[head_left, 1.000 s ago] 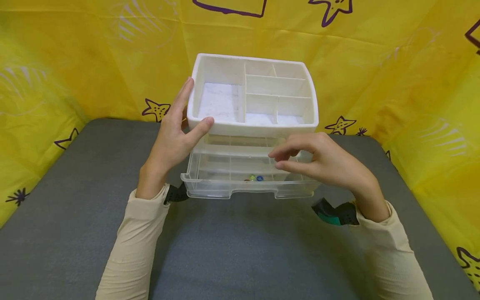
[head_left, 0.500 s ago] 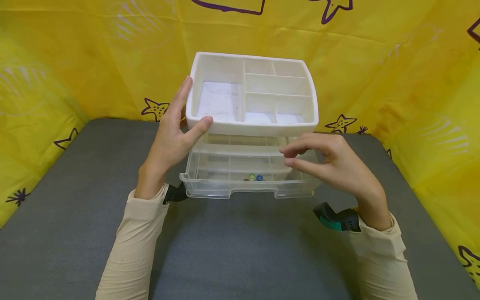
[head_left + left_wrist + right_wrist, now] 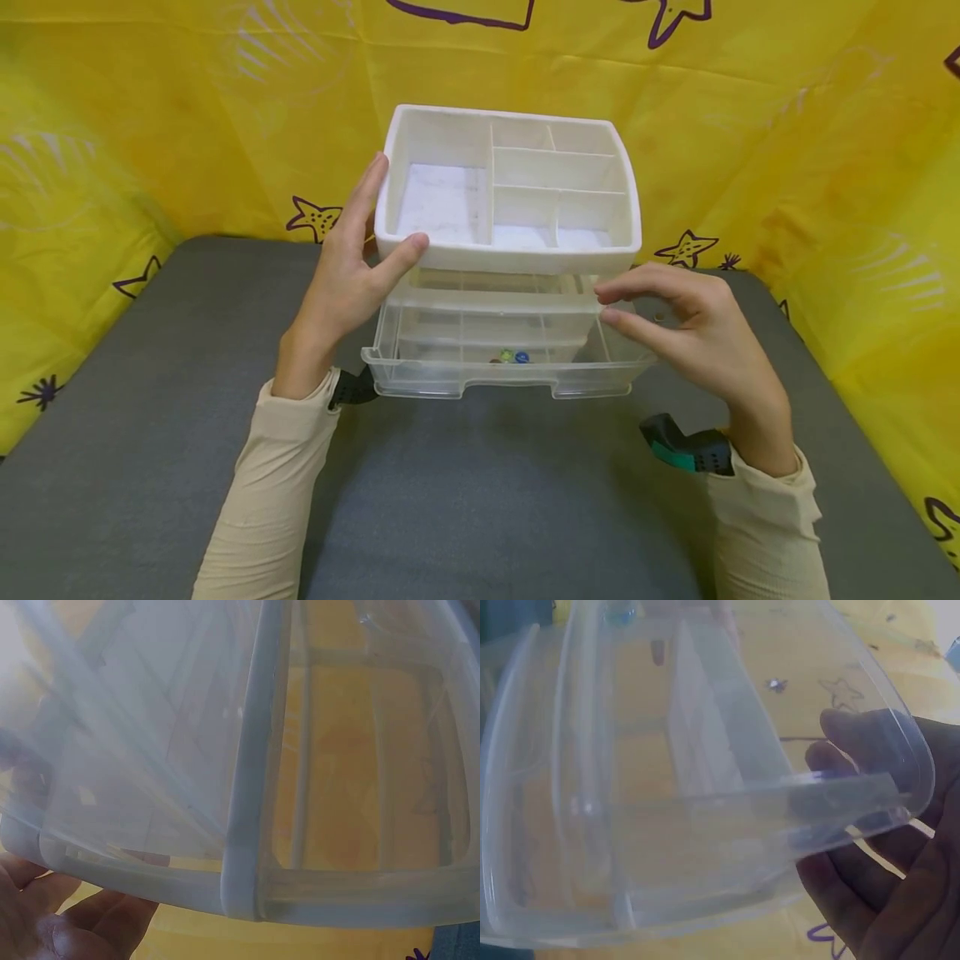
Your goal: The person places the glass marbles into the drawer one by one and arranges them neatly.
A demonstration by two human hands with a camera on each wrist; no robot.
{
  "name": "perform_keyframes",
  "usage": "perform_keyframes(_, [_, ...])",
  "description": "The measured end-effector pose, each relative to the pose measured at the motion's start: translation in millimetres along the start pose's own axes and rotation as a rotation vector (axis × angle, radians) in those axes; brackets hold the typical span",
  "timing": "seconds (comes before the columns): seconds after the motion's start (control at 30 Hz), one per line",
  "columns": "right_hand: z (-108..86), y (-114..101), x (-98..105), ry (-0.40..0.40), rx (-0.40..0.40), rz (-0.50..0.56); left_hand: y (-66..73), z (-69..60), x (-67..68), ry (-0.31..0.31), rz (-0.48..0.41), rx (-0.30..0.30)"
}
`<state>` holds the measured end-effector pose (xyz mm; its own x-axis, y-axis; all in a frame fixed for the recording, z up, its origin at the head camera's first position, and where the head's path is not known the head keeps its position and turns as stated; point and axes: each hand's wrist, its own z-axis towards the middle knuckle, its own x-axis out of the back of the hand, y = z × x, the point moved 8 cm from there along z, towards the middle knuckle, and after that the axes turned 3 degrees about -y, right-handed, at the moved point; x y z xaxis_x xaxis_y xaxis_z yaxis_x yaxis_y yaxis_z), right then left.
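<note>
My left hand (image 3: 341, 267) holds the upper left corner of a white drawer organizer (image 3: 517, 260), thumb on the front rim and fingers along the side. In the left wrist view, part of the left hand (image 3: 75, 915) shows beside the clear plastic body. A clear drawer (image 3: 420, 379) is pulled out at the bottom. Inside it lie a green marble (image 3: 506, 356) and a blue marble (image 3: 522, 357), with a brownish one partly hidden. My right hand (image 3: 697, 329) hovers at the drawer's right end, fingers loosely bent, nothing visible between fingertips and thumb.
The organizer's top tray (image 3: 442, 200) has several compartments, with white lining on some floors. It stands on a dark grey table (image 3: 480, 500). Behind and at the sides hangs a yellow cloth (image 3: 750, 125) with drawn stars and shells.
My right hand has moved right, from over the drawer's middle right to its right end. My left hand stays on the organizer, and the marbles stay in place.
</note>
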<state>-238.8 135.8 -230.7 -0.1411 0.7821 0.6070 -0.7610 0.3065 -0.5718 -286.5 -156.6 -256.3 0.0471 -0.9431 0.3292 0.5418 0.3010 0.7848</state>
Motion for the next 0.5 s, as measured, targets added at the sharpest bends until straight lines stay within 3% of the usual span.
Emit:
perform_keyframes(0.27, [-7.8,9.5,14.9,0.106,-0.004,-0.022,0.4,-0.4,-0.1,-0.003,0.002,-0.007])
perform_keyframes(0.5, [-13.4,20.8,24.0,0.127,-0.066,-0.046,-0.3,-0.1,0.1,0.002,0.005,0.001])
